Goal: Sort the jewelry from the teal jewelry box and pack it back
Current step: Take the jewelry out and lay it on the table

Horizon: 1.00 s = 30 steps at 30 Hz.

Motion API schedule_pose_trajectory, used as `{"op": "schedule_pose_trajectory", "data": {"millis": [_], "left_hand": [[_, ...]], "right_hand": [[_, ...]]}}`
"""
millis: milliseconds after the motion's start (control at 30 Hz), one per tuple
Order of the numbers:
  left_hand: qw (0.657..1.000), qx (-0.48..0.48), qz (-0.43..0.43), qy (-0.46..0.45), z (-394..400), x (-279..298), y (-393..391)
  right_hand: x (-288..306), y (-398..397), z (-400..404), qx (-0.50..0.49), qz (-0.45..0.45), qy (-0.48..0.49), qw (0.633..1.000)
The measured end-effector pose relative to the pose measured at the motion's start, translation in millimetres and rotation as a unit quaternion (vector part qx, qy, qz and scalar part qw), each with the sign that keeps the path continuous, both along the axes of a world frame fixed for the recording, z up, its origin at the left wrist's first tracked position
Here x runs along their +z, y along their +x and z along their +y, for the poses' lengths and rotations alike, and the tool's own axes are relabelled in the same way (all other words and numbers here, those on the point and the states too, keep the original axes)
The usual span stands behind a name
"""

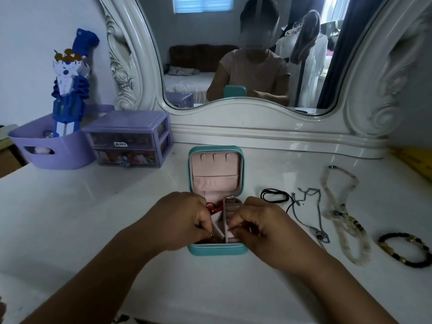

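Head view has both hands, left hand (180, 220) and right hand (259, 226), pinching small unseen bits inside the open teal pink-lined jewelry box (216, 250) at centre, still emptying; next, lift pieces out rightward.

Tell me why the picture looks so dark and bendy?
Head view: the room is dim, with light mostly from the window reflected in the mirror; the wide lens bends the edges, so the table curves; the reflected face is blurred; the teal jewelry box is sharp.

No readable text, small white label on purple drawer unit (127, 139) too blurred to read
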<state>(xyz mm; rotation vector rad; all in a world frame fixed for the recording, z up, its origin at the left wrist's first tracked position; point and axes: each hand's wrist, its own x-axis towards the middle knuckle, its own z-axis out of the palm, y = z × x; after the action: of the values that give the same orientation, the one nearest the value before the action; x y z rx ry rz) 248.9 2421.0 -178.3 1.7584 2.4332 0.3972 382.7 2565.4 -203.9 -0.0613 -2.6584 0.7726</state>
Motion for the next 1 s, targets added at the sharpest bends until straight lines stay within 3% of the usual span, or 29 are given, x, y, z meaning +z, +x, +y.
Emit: {"op": "schedule_pose_trajectory", "data": {"millis": [167,300,400,667,767,867,933,1000], "left_hand": [[0.998,-0.045,0.023,0.026,-1,-3,-5],[0.991,-0.037,-0.068,0.111,-5,12,-8],[0.983,-0.047,-0.081,0.157,0,23,-4],[0.963,-0.033,-0.145,0.226,29,42,22],[0.933,-0.020,-0.255,0.253,46,44,34],[0.857,-0.051,-0.460,0.229,61,46,46],[0.840,-0.074,-0.500,0.196,70,45,54],[0.852,-0.080,-0.486,0.178,79,42,58]], "right_hand": [[0,1,0,-0.006,0.002,-0.019,1.000],[8,3,-5,-0.008,0.043,-0.090,0.995],[18,7,-9,0.000,0.090,-0.155,0.984],[40,20,-1,-0.021,0.219,-0.113,0.969],[54,30,10,-0.019,0.230,-0.127,0.965],[65,40,23,-0.027,0.246,-0.143,0.958],[70,48,34,-0.043,0.252,-0.151,0.955],[73,57,45,-0.068,0.255,-0.164,0.950]]}}
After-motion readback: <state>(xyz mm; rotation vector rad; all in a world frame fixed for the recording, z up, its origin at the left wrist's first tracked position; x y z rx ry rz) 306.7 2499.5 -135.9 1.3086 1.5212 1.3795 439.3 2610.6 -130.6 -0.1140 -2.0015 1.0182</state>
